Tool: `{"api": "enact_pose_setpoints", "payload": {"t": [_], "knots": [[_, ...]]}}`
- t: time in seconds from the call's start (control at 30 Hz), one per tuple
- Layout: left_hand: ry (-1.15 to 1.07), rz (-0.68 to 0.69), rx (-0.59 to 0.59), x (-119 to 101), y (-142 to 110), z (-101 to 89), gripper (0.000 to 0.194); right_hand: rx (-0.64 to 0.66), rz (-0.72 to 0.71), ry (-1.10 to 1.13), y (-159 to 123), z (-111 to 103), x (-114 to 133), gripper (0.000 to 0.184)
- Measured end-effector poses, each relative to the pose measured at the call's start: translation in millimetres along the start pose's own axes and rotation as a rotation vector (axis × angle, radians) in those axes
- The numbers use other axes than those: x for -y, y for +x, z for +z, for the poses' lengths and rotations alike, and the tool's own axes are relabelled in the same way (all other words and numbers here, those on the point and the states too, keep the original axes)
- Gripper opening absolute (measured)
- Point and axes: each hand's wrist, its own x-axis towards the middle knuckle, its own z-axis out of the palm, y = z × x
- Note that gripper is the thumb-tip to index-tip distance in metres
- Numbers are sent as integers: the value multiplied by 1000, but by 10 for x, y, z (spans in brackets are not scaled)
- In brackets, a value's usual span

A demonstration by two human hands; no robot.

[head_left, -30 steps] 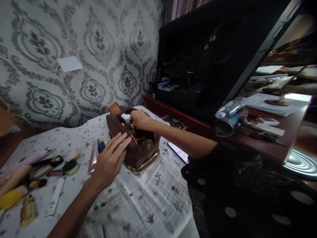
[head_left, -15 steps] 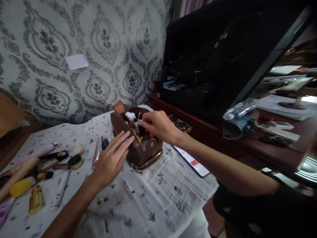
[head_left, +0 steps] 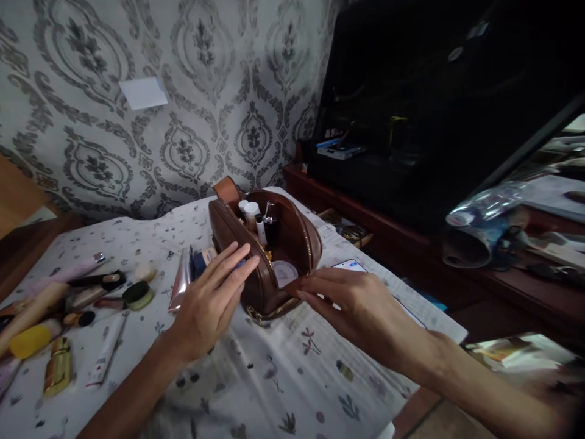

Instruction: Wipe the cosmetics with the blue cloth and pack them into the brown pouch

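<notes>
A brown makeup bag [head_left: 232, 230] stands unzipped on the patterned cloth. Upright inside are white-capped bottles [head_left: 251, 214], a small black-capped white tube [head_left: 260, 230] and a dark bottle with a shiny silver cap [head_left: 271, 223]. Near the front end a round pale item [head_left: 284, 273] lies low in the bag. My left hand [head_left: 212, 299] is open, its outstretched fingers resting against the bag's left side. With its fingers closed, my right hand [head_left: 351, 308] pinches the bag's brown end flap [head_left: 292, 286]. A silvery pink tube [head_left: 181, 280] lies just left of my left hand.
At the left lie several cosmetics: a yellow-capped item [head_left: 31, 340], a gold bottle [head_left: 58, 367], a white tube [head_left: 106, 353] and a green-sided jar [head_left: 138, 295]. A phone [head_left: 350, 266] lies partly behind my right hand. A dark television [head_left: 411, 122] stands at right.
My right hand has come out of the bag's opening and moved down and right to the end flap. The silver-capped bottle shows fully now. My left hand stays against the bag.
</notes>
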Motion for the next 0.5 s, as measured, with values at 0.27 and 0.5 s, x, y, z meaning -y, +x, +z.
{"api": "enact_pose_setpoints", "payload": {"t": [0.27, 0.5], "knots": [[-2, -29, -19, -26, -1, 15, 49, 387, 169, -330, 710, -174, 215, 27], [-19, -61, -6, -77, -15, 42, 49, 619, 228, -315, 1259, 107, 146, 37]]}}
